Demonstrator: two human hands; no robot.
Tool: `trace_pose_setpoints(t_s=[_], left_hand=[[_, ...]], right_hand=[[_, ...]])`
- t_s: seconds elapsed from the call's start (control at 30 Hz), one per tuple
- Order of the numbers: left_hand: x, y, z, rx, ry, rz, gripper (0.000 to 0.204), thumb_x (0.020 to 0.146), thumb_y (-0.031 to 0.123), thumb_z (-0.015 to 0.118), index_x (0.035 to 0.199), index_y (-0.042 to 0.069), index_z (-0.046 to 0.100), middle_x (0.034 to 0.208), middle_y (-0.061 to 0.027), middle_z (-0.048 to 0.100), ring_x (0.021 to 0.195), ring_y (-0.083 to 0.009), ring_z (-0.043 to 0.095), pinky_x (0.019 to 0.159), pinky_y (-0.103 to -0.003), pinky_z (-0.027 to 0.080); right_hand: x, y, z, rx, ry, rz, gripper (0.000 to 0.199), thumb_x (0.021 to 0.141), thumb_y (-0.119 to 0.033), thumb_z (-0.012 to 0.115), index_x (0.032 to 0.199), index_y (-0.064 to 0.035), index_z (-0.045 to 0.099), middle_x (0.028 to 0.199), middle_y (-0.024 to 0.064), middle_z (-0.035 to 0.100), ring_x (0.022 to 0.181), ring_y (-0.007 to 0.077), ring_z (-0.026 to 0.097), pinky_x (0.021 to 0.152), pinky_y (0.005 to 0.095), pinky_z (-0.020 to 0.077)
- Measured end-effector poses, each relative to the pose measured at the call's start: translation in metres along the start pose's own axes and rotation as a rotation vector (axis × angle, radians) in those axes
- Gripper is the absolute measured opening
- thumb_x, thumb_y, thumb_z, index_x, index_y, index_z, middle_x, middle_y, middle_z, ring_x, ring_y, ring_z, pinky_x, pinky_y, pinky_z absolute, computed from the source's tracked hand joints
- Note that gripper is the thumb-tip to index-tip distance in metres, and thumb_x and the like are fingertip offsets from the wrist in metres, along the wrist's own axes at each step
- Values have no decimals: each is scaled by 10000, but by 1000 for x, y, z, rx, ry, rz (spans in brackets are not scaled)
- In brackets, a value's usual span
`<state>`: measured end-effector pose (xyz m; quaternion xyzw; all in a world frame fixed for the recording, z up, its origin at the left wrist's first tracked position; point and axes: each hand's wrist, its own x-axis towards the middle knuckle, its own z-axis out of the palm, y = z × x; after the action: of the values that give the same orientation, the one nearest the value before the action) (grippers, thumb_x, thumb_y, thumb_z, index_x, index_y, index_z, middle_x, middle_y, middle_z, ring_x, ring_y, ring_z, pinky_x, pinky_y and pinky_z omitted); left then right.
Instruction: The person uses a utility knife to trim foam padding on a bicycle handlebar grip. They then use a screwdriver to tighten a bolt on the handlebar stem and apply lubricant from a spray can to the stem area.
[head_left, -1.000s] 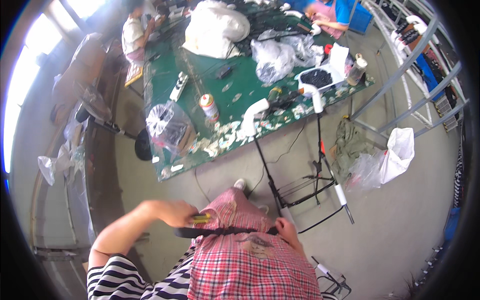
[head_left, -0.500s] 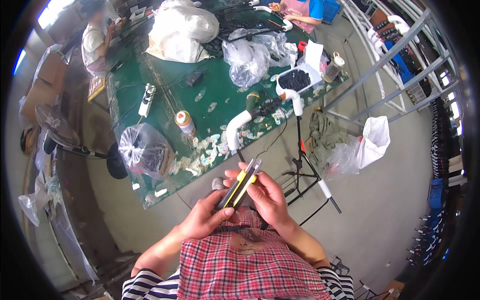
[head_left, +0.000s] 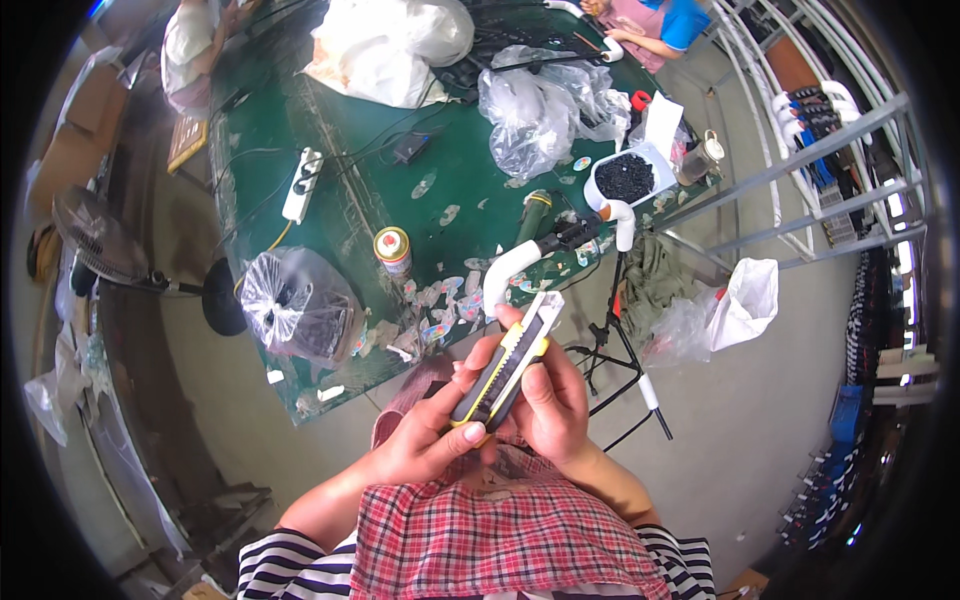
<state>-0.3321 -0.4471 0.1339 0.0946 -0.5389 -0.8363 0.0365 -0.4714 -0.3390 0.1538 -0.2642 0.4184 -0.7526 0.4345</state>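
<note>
Left fingers and right fingers hold a yellow-and-black utility knife above a red checked apron.

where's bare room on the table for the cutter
For the cutter, bare green table shows between the power strip and the can, and between the black box and the clear plastic bags. The near edge is crowded with scraps, the right corner with the white tray and jar.

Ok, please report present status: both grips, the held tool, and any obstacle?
Left grip and right grip both closed on black-and-yellow utility knife. Its far end points forward-right. Nothing visibly blocking; white curved tube beyond.
</note>
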Motion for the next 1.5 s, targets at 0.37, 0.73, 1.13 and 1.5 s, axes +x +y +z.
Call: trace_pose_setpoints(t_s=[0.37, 0.73, 1.13, 1.5], left_hand=[[2, 5, 12, 52, 18, 168, 452, 1013, 222, 552, 1348, -47, 413, 940, -82, 689, 742, -125, 665, 704, -274, 541], [4, -2, 22, 95, 173, 254, 320, 993, 257, 578, 1152, -10, 503, 806, -32, 679, 670, -75, 631, 604, -209, 484], [6, -18, 21, -40, 208, 335, 286, 970, 186, 611, 1146, -38, 584, 844, -41, 657, 674, -85, 633, 609, -226, 499], [6, -25, 14, 237, 356, 422, 633, 923, 304, 667, 1368, -100, 467, 878, -68, 688, 650, -79, 643, 590, -200, 486]], right_hand=[[10, -24, 0, -22, -127, -150, 607, 1047, -286, 467, 1466, 110, 275, 1194, 179, 589, 1060, 230, 619, 962, 388, 490], [7, -22, -1, -136, -202, -175, 620, 1045, -320, 456, 1486, 66, 253, 1114, 228, 572, 987, 300, 616, 910, 448, 510], [1, -20, -7, -169, -201, -56, 594, 1042, -289, 474, 1478, 64, 280, 1171, 210, 568, 1051, 280, 600, 948, 438, 496], [0, -14, -4, -216, -237, -99, 562, 1052, -291, 452, 1463, 62, 299, 1205, 211, 564, 1112, 261, 564, 996, 410, 455]])
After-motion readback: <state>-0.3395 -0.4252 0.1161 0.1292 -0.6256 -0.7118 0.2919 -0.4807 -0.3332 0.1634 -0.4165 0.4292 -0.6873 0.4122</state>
